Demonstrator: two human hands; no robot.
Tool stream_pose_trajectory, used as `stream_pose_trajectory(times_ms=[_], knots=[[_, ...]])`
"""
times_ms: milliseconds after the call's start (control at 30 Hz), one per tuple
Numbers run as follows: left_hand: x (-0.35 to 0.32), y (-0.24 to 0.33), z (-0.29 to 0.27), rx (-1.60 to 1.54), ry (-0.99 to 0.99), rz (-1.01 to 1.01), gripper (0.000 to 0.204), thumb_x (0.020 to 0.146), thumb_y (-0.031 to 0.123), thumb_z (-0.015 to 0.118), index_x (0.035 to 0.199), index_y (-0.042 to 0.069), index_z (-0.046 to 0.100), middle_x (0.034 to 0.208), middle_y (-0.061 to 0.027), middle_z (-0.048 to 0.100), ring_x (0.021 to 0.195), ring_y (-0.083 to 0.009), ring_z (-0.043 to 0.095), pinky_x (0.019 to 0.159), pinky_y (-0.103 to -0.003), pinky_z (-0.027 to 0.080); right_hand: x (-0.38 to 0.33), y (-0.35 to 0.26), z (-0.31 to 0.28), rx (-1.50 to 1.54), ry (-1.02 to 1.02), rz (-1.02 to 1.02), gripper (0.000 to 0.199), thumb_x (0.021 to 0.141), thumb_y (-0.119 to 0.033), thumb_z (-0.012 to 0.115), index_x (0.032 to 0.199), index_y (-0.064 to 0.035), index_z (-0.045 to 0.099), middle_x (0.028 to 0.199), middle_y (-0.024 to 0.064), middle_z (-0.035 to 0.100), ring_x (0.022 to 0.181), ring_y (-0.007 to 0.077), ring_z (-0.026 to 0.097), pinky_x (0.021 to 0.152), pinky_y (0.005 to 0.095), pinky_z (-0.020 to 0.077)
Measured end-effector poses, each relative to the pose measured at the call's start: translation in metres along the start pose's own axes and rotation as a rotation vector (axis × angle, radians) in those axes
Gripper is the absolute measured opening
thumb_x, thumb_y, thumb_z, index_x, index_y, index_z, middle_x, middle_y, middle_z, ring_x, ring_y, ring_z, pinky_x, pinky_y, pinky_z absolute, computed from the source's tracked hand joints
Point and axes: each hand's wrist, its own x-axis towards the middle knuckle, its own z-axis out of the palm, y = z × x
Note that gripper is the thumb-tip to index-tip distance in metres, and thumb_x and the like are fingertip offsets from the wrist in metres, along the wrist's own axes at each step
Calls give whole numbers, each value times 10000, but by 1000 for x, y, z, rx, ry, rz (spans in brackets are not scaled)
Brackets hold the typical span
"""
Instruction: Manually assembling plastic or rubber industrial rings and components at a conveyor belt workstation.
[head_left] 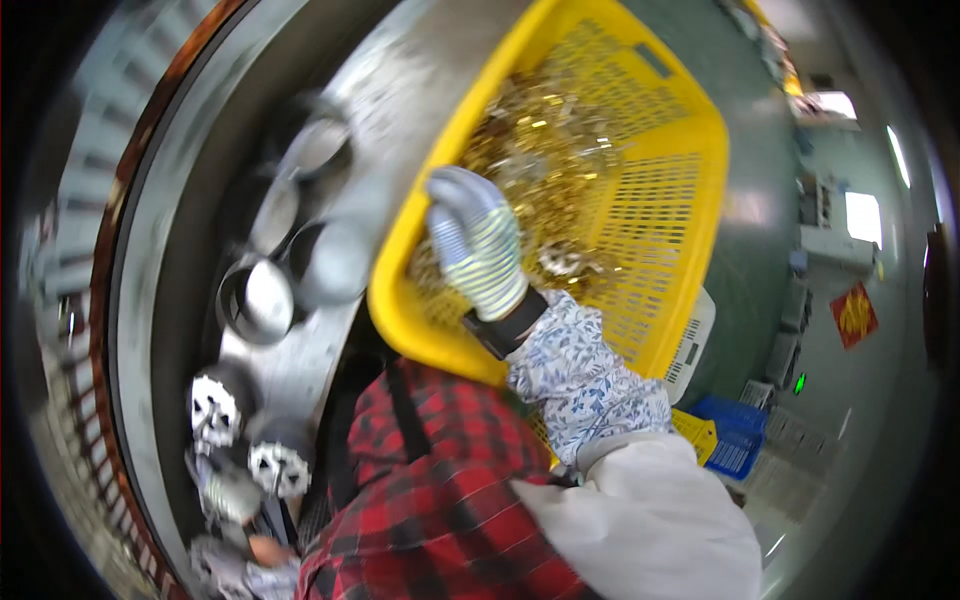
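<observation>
The yellow basket (pixel 705 135) is a deep container with slotted walls, holding a loose heap of small, shiny gold pieces (pixel 550 170). To the basket's left, two dark cylinders (pixel 280 466) present white, cut-out end faces. Other round metal parts (pixel 340 262) lie between these and the basket's far end, along a metal surface (pixel 395 75).

The basket's far end is cut off; the person's sleeve (pixel 600 385) covers part of its near side. Blur softens the round parts.

The right hand (pixel 475 240), in a striped glove, is at the basket's left rim, fingers close together; from here I cannot tell whether it grips anything. The left hand (pixel 232 495), gloved, is beside the dark cylinders, left of the basket; its opening and contact cannot be determined.
</observation>
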Motion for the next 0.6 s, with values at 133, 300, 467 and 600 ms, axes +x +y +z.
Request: stream_pose_trajectory(times_ms=[133, 300, 467, 600], knots=[[-29, 42, -27, 104, 303, 402, 439, 945, 230, 542, 1321, 13, 476, 1296, -175, 534, 1213, -301, 502, 1050, -375, 382, -138, 160, -85, -627, -543, 882, 350, 896, -342, 551, 1135, -101, 636, 1094, 170, 654, 1039, 347, 604, 884, 442, 483], [-29, 120, -19, 47, 382, 696, 507, 933, 230, 603, 1369, 44, 421, 1261, -170, 548, 1174, -353, 536, 981, -405, 474, -331, 237, -167, -427, -1462, 1382, 416, 872, -240, 575, 1262, -95, 578, 1220, 135, 627, 1104, 287, 610, 882, 425, 520], [-28, 127, -3, -25, 98, 585, 431, 941, 187, 553, 1335, 43, 456, 1243, -162, 559, 1145, -315, 545, 978, -394, 463, -372, 216, -178, -382, -1443, 1521, 357, 870, -249, 574, 1190, -105, 642, 1211, 125, 635, 1109, 265, 614, 896, 410, 523], [-16, 79, -13, 15, -123, 490, 379, 947, 153, 512, 1308, 42, 484, 1228, -156, 568, 1122, -285, 552, 976, -384, 454, -395, 229, -95, -392, -1127, 975, 371, 903, -274, 503, 1242, -149, 586, 1294, 98, 561, 1172, 225, 557, 955, 380, 482]])
